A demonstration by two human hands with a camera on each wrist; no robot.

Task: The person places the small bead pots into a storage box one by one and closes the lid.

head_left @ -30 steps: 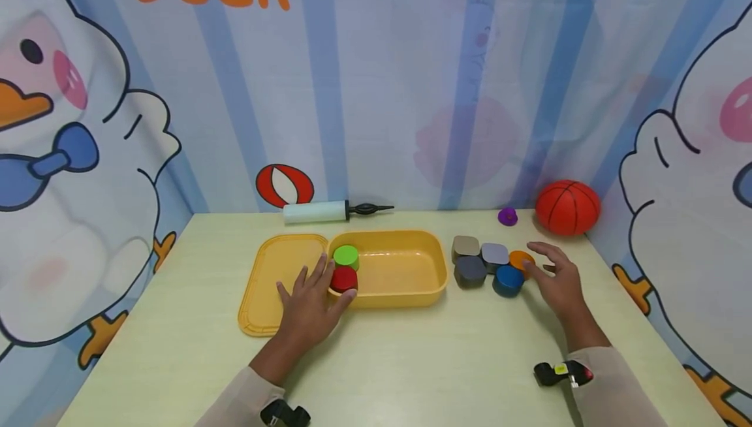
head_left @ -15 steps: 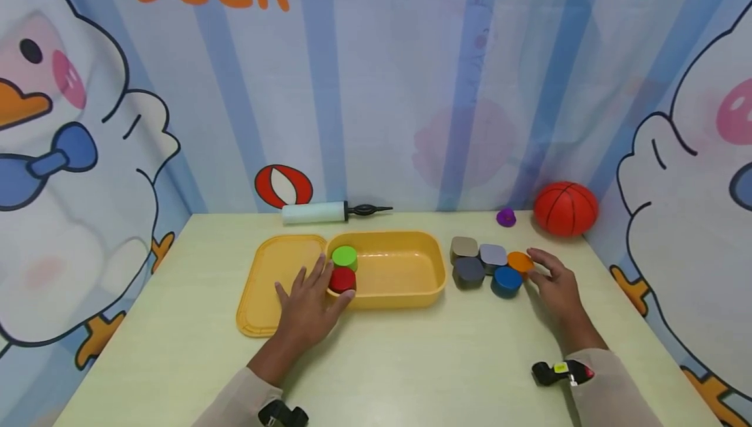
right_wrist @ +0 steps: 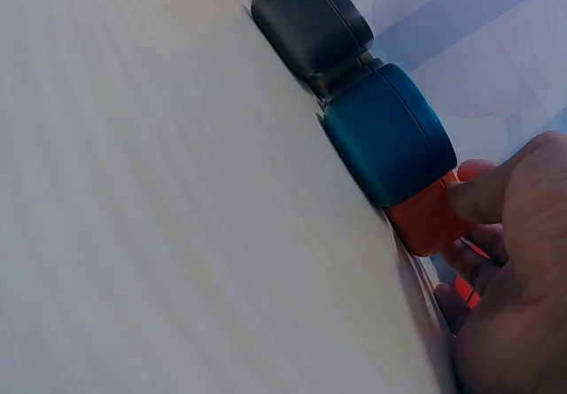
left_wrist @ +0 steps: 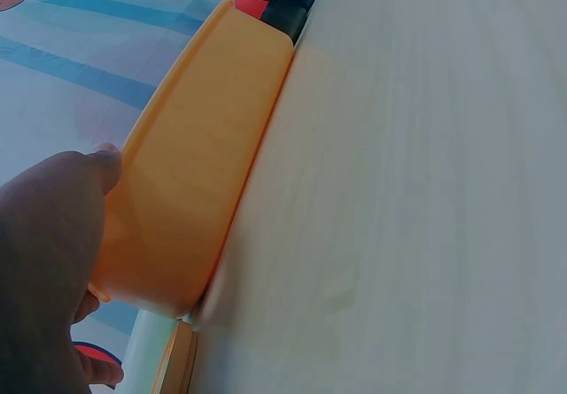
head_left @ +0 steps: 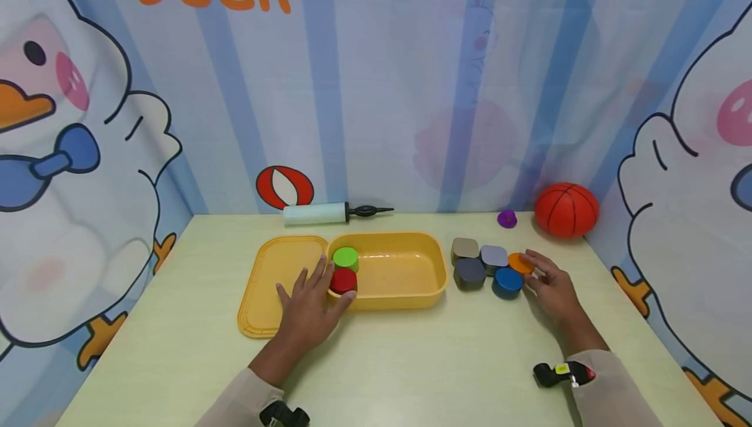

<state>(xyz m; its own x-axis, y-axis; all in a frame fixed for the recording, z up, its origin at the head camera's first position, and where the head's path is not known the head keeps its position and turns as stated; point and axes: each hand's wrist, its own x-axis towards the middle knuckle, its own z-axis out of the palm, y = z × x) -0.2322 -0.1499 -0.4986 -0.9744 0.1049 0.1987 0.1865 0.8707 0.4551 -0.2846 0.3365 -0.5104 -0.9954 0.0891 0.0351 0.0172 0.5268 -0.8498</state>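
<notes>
My left hand (head_left: 310, 313) rests at the left front corner of the yellow plastic box (head_left: 405, 273), fingers spread along its left side and thumb at the front rim. Inside that end sit a red round container (head_left: 343, 281) and a green one (head_left: 346, 258). At the right, my right hand (head_left: 557, 291) pinches a small orange round container (head_left: 520, 263) between thumb and fingers. In the right wrist view the thumb lies against its side, beside a blue round container (right_wrist: 390, 137). The orange piece is partly hidden by the blue one and the hand.
Dark grey (head_left: 470, 274), lavender (head_left: 494, 258) and tan (head_left: 465, 250) square containers cluster left of the blue one. The yellow lid (head_left: 273, 290) lies left of the box. Behind are a hand pump (head_left: 317, 213), a purple piece (head_left: 507, 219) and a toy basketball (head_left: 566, 210).
My right hand has moved slightly in and its fingers have closed round the orange container, which tilts a little now. The left hand has stayed at the box corner.
</notes>
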